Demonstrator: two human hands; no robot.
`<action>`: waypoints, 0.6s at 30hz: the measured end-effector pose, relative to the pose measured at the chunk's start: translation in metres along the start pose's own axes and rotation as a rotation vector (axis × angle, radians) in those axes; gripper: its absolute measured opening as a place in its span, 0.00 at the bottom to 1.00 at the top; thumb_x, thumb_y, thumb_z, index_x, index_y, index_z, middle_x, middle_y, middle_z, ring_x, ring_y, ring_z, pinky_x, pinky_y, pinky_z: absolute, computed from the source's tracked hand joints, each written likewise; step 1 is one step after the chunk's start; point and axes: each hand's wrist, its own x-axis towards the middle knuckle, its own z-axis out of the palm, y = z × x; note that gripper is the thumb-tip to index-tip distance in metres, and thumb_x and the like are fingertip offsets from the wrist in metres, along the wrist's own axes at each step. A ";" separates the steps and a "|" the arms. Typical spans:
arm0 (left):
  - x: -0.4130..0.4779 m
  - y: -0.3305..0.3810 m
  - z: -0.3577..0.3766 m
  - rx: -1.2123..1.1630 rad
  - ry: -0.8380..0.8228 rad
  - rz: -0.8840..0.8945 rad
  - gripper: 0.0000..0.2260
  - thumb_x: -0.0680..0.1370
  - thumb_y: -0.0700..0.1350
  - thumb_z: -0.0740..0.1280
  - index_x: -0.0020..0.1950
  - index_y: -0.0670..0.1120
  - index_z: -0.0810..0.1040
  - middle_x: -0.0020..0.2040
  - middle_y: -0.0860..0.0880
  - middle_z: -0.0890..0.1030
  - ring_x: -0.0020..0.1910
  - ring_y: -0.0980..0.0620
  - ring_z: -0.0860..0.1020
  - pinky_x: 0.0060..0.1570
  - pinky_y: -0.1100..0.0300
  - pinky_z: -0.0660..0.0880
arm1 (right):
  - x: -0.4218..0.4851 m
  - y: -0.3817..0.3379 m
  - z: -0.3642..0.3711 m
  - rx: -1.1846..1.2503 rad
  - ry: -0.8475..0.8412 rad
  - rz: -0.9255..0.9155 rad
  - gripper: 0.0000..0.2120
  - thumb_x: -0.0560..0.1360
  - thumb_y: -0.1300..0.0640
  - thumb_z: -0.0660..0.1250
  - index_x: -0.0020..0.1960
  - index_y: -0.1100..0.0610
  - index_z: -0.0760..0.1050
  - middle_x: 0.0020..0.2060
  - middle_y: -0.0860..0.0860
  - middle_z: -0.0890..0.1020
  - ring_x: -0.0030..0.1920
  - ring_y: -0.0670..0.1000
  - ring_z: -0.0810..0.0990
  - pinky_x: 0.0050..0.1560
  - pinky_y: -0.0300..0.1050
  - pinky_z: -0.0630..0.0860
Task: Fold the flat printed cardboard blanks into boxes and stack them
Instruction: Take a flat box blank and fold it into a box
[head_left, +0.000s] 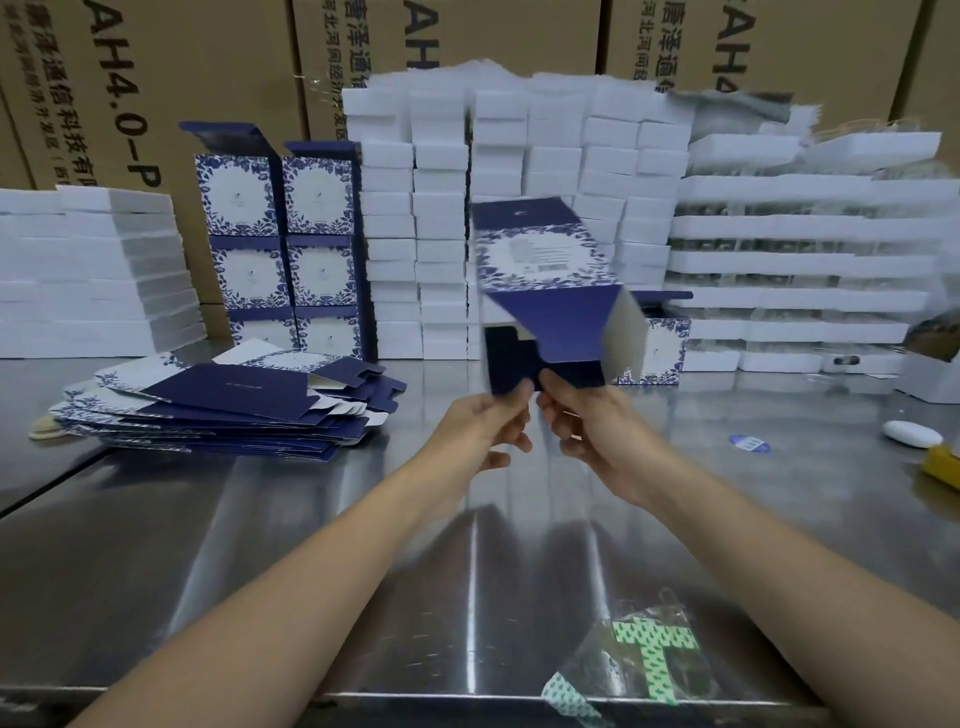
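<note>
Item: printed box blank (545, 291), part-opened, held aloft.
Left hand (485, 423): pinched bottom flap.
Right hand (592, 423): likewise pinching.
Risk: flap creasing crooked under uneven pull.

Steel table (322, 545) — flat blanks (218, 405), folded boxes (285, 249), white stacks (519, 208).

We see a steel table (311, 519), polished and mirror-bright, streaked with glare. On it, left of the raised blank (545, 291), lies a pile of flat blanks (218, 410) in matt printed card, navy outside, pale grey inside. Behind the table rise brown corrugated cartons (182, 78) and white foam-like blocks (441, 218), dull-surfaced.
</note>
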 end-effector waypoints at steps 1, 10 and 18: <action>0.001 -0.001 0.001 -0.035 0.021 -0.001 0.20 0.74 0.66 0.72 0.40 0.50 0.79 0.38 0.50 0.78 0.38 0.54 0.80 0.42 0.57 0.72 | -0.001 0.002 0.002 -0.025 -0.016 -0.001 0.15 0.80 0.44 0.72 0.41 0.54 0.83 0.34 0.49 0.80 0.31 0.45 0.72 0.30 0.37 0.67; 0.000 -0.002 0.001 -0.154 0.010 -0.073 0.15 0.77 0.60 0.73 0.35 0.53 0.82 0.36 0.51 0.75 0.34 0.56 0.76 0.36 0.63 0.71 | -0.003 0.004 0.006 -0.027 -0.023 0.054 0.14 0.78 0.44 0.73 0.40 0.53 0.84 0.35 0.49 0.80 0.31 0.47 0.74 0.32 0.39 0.68; 0.006 -0.004 -0.004 -0.227 0.032 -0.076 0.16 0.79 0.57 0.73 0.34 0.52 0.82 0.33 0.52 0.74 0.33 0.56 0.76 0.33 0.65 0.71 | 0.001 0.001 0.006 0.046 0.069 0.027 0.12 0.75 0.48 0.72 0.36 0.53 0.79 0.31 0.51 0.75 0.30 0.48 0.70 0.29 0.40 0.65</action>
